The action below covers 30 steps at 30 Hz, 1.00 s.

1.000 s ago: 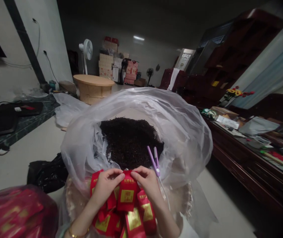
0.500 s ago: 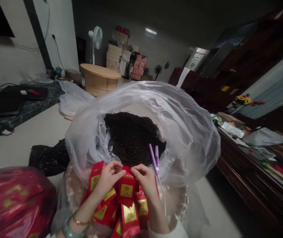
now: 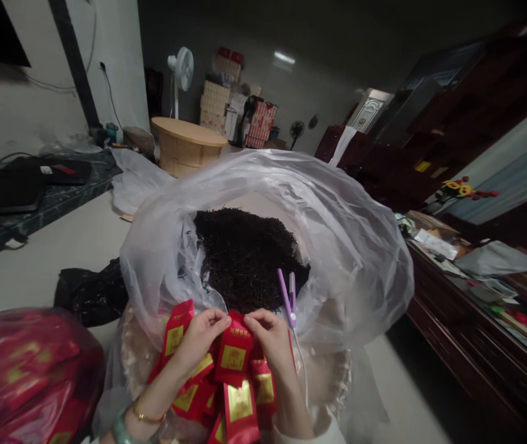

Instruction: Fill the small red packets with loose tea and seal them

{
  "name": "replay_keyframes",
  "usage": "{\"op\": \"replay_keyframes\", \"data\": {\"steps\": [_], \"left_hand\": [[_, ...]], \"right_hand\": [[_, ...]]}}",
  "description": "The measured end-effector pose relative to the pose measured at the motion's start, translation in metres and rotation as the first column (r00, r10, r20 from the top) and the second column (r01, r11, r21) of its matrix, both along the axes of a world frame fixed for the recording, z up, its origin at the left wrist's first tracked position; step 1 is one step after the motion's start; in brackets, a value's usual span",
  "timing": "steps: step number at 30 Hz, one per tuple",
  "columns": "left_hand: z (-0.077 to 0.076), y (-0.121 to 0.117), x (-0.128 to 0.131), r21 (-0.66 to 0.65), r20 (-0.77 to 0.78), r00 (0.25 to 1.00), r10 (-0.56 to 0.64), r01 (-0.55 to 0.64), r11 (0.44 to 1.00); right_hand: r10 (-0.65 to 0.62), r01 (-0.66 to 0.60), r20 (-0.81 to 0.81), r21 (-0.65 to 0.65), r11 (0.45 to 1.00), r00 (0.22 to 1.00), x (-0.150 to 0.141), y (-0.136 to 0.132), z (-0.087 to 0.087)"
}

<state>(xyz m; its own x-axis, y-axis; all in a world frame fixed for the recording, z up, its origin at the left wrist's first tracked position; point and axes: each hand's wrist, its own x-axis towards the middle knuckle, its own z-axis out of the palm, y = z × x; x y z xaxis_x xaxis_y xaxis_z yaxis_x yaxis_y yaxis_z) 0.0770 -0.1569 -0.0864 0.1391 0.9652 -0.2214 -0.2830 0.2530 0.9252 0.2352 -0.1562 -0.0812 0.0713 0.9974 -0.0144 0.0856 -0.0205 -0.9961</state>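
Between my two hands hangs a small red tea packet (image 3: pixel 234 353) with a gold label. My left hand (image 3: pixel 206 333) pinches its top left corner, and my right hand (image 3: pixel 267 333) pinches the top right corner. Below and around it lie several more red packets (image 3: pixel 240 407) of the same kind. Just right of my right hand rests a purple mini heat sealer (image 3: pixel 290 302), its two arms apart, with a white cord running down. Dark loose tea leaves (image 3: pixel 245 256) fill a large clear plastic bag (image 3: pixel 351 246) behind the packets.
At the left stands a clear bag full of red packets (image 3: pixel 27 376), beside a black plastic bag (image 3: pixel 92 293). A round wooden stool (image 3: pixel 189 145) and a white fan (image 3: pixel 181 71) stand behind. A cluttered dark cabinet (image 3: pixel 466 345) runs along the right.
The packet's top has straightened, so more of its gold lettering shows. Both hands keep their pinch on its corners, and my left hand has shifted slightly left.
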Motion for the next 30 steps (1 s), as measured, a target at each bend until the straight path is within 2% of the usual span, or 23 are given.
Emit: {"op": "replay_keyframes", "data": {"steps": [5,11,16,21,25,30], "left_hand": [[0.003,0.000,-0.001,0.066,-0.107,0.994,0.027,-0.020,0.998],[0.004,0.000,-0.002,0.187,-0.272,0.962,0.029,0.023,0.982],[0.002,-0.001,-0.002,0.150,-0.184,0.983,0.012,0.016,0.989],[-0.001,-0.002,-0.003,0.044,-0.133,0.986,-0.102,0.109,0.993],[-0.004,-0.002,-0.002,0.035,-0.134,0.987,-0.084,0.089,0.995],[-0.006,-0.001,-0.001,0.088,-0.181,0.983,-0.024,0.041,0.995]], "right_hand": [[0.000,-0.001,-0.018,-0.034,0.999,1.000,0.001,0.002,-0.001],[0.123,-0.122,0.096,-0.020,0.992,0.988,0.001,0.003,0.002],[0.155,-0.172,0.214,0.061,0.983,0.964,0.002,0.000,0.009],[0.119,-0.145,0.249,0.087,0.986,0.961,0.000,-0.002,0.010],[0.111,-0.145,0.277,0.104,0.984,0.954,-0.001,-0.001,0.008],[0.130,-0.168,0.301,0.101,0.981,0.945,0.001,-0.001,0.006]]}}
